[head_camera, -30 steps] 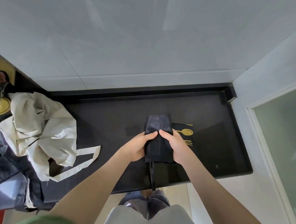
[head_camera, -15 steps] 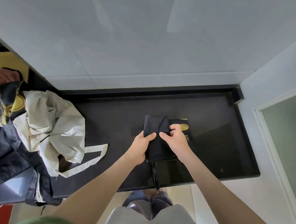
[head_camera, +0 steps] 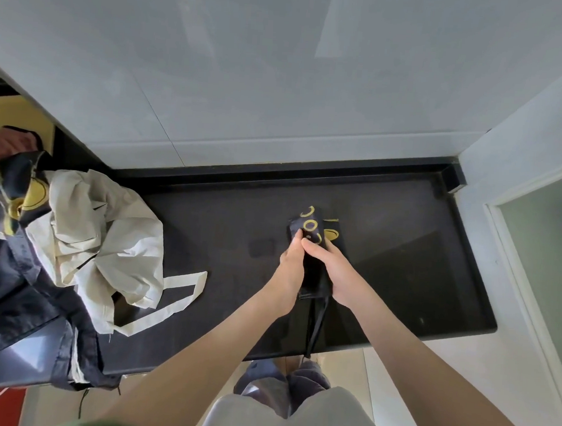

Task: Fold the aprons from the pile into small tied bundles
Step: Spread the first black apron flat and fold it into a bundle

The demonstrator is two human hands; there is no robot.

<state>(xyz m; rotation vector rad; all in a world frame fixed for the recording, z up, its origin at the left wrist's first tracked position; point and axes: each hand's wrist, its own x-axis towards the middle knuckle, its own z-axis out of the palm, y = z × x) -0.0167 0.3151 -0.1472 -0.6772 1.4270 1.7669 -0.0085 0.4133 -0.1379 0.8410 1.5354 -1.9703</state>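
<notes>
A dark navy apron [head_camera: 312,271] with yellow ring prints is folded into a narrow bundle on the black counter [head_camera: 402,271]. My left hand [head_camera: 289,270] grips its left side and my right hand [head_camera: 330,269] grips its right side, fingers curled over the top. The bundle's far end [head_camera: 309,223] sticks out past my fingers. Its dark straps [head_camera: 316,328] trail toward me over the counter's front edge. The pile lies at the left: a cream apron [head_camera: 105,233] on top of dark navy aprons [head_camera: 5,276].
A cream strap loop [head_camera: 174,292] lies on the counter between the pile and my hands. A white tiled wall [head_camera: 282,80] stands behind the counter. A white wall with a frosted glass pane [head_camera: 548,265] closes the right side. The floor shows below the counter's front edge.
The apron has been folded narrower, and its yellow ring prints now show at the far end. Both hands have closed in around the bundle.
</notes>
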